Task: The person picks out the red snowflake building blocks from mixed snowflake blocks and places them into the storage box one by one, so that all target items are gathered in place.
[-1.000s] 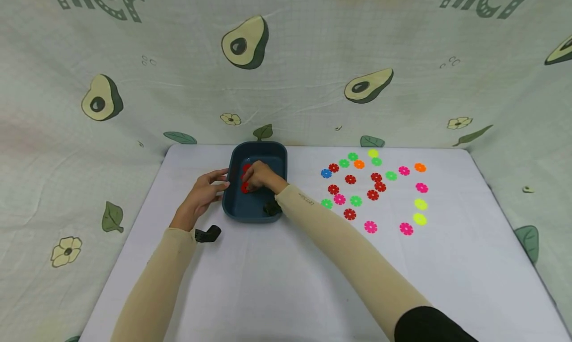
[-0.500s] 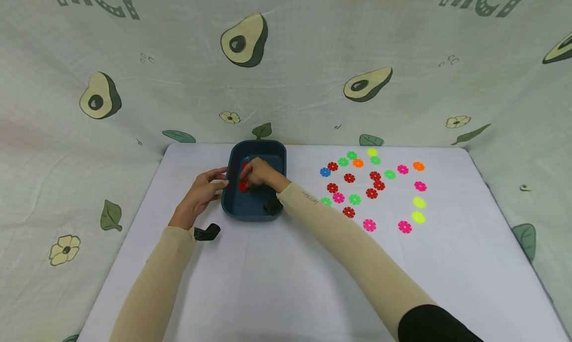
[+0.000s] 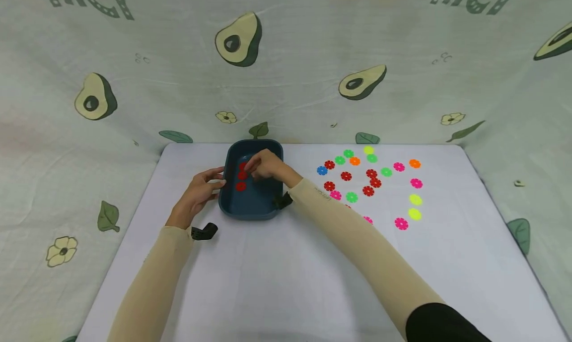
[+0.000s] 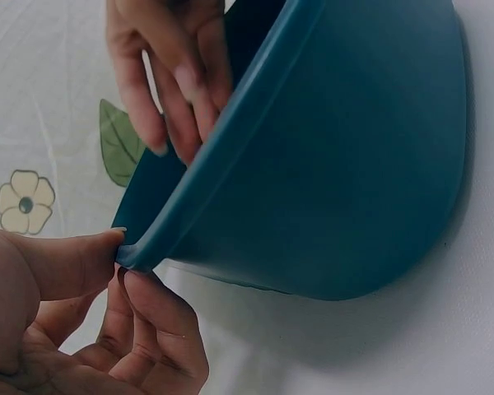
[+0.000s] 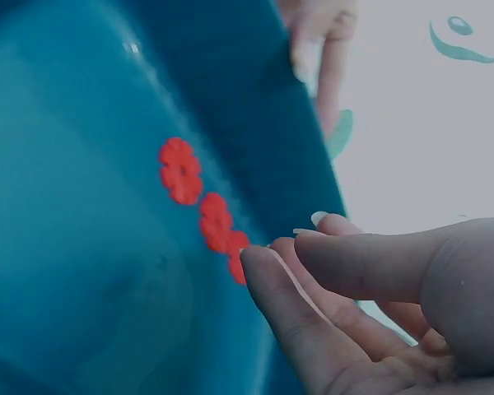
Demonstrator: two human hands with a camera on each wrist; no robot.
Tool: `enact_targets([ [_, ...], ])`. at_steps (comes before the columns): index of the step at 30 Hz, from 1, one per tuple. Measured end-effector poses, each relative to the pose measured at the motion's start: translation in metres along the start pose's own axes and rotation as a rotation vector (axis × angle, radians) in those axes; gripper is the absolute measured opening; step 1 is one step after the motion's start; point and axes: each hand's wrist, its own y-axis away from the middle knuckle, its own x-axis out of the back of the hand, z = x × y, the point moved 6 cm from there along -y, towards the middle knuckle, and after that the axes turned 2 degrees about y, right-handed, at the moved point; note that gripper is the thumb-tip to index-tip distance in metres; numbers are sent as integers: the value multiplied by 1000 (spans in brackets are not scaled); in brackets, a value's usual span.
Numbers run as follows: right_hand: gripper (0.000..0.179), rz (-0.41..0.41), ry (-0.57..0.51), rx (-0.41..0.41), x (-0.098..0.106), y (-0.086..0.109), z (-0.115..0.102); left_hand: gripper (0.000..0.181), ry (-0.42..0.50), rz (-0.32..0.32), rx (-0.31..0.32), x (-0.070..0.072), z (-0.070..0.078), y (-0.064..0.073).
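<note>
A pale curtain [image 3: 304, 44] printed with avocados, flowers and leaves closes off the far side of a white table [image 3: 286, 277]. With twelve o'clock pointing away from the person, the dark blue bin [image 3: 248, 203] stands toward eleven o'clock on the table, and a scatter of loose pieces [image 3: 346, 176] lies toward one o'clock.

At the bin's nine o'clock side, the left hand [image 3: 199, 192] pinches the rim, thumb above and fingers beneath. The right hand [image 3: 267, 164] is over the bin toward its one o'clock, fingers half bent, with a narrow gap between thumb and forefinger and nothing visible in it.

Three red pieces [image 3: 243, 175] lie in a short line on the bin floor along its nine o'clock side; the two at the far end look to be touching or nearly so, the nearest sits slightly apart.

By judgement, the work is at an early stage: three pieces are in, while dark red, green, pink, yellow, orange and blue ones remain outside, a few partly covered by the right sleeve [image 3: 362, 247].
</note>
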Motion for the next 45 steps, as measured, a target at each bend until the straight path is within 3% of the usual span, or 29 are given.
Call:
enact_targets([
  [9,30,7,-43,53,33,34,2,60,-27,-10,0,0,1,2],
  [16,30,35,-67,62,57,64,18,60,-19,-16,-2,-2,-1,0],
  [30,31,88,-106,-54,89,126,88,62,-29,-10,16,-2,-1,0],
  [34,32,109,-67,-90,97,141,106,61,-31,-19,5,-1,-1,0],
  [45,30,148,-53,-135,103,175,150,61,-28,-20,14,-1,-2,0],
])
